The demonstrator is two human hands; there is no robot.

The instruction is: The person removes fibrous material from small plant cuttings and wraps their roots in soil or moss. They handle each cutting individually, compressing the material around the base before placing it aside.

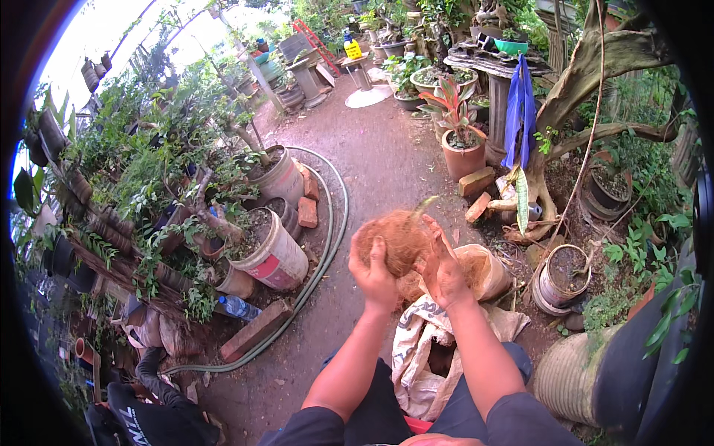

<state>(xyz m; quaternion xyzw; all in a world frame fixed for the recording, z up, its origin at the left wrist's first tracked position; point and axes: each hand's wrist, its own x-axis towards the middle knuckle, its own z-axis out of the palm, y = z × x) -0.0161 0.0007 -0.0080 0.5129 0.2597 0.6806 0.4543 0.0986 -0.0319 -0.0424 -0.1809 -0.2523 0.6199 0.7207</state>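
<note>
A round ball of brown coconut fibre (393,242) is held up in front of me, with a thin greenish shoot (424,205) sticking out of its top. My left hand (376,273) grips its left side, the thumb lying across the front. Against the right side rests my right hand (445,270), palm turned inward and fingers fairly straight. Below the hands, loose coconut fibre (410,287) shows partly behind my wrists. Fibre also fills a pale bucket (498,277) leaning beyond my right wrist. Between my legs lies a woven plastic sack (410,348) with a dark opening.
A green hose (334,223) curves along the dirt path. Potted shrubs, a white bucket (284,259) and a brick slab (257,330) line the left. Another person (162,412) bends at lower left. At right are a terracotta pot (464,156), a blue cloth (520,111) and a small bucket (560,279).
</note>
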